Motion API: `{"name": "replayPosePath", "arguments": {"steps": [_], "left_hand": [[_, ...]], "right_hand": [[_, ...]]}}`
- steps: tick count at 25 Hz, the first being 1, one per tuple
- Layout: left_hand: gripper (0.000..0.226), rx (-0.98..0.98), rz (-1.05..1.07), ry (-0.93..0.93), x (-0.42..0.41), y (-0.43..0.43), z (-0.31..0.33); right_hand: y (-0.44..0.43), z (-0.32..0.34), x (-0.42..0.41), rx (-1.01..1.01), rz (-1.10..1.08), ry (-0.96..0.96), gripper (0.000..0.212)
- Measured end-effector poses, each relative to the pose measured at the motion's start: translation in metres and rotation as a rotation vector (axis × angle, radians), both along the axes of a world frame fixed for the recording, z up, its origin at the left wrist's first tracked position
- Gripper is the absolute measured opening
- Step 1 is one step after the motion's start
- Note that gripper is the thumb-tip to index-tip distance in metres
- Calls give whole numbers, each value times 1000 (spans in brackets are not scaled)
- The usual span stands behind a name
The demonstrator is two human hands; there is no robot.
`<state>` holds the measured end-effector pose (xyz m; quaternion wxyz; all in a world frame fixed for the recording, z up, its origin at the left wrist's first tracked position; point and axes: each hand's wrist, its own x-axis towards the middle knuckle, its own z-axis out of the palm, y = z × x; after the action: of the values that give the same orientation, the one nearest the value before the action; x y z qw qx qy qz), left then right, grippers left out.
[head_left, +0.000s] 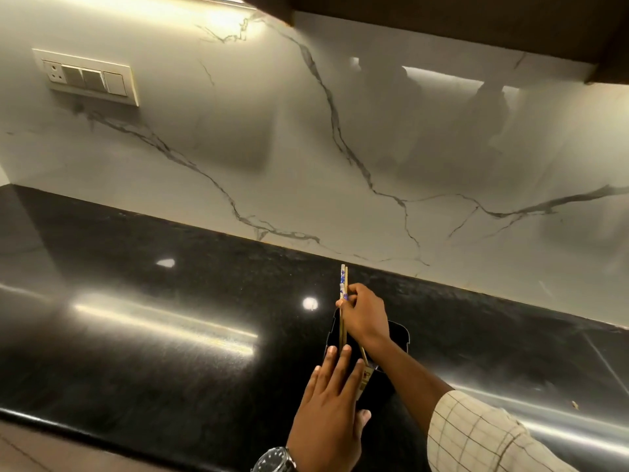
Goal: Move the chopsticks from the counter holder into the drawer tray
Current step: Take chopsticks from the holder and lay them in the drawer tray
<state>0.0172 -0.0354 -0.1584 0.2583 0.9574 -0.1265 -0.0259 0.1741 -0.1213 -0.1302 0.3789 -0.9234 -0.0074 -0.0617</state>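
Observation:
A black holder stands on the black counter, right of centre near the front. Wooden chopsticks with blue-and-white patterned tops stick up out of it, almost upright. My right hand pinches them near the top, its arm crossing over the holder. My left hand rests flat against the holder's near side, fingers spread and pointing up. A second stick leans in the holder below my right wrist. The lower ends of the chopsticks are hidden inside the holder. No drawer or tray is in view.
A white marble backsplash rises behind the counter, with a switch plate at upper left. Dark wall cabinets hang overhead. The counter's front edge runs along the bottom left. A watch sits on my left wrist.

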Motion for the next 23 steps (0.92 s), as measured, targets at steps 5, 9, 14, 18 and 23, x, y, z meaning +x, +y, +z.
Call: {"name": "replayPosePath", "arguments": {"steps": [5, 9, 14, 18, 23], "left_hand": [[84, -12, -7, 25, 0, -1, 0], [86, -62, 22, 29, 2, -3, -1], [70, -456, 273, -77, -6, -4, 20], [64, -719, 262, -349, -32, -17, 66], [36, -1039, 1, 105, -55, -39, 97]], "right_hand": [[-4, 8, 1, 136, -72, -71, 12], [-11, 49, -12, 368, -129, -254, 16], [-50, 127, -81, 805, -101, -618, 19], [-72, 139, -154, 878, -68, -499, 33], [-74, 120, -206, 833, -50, -168, 15]]}}
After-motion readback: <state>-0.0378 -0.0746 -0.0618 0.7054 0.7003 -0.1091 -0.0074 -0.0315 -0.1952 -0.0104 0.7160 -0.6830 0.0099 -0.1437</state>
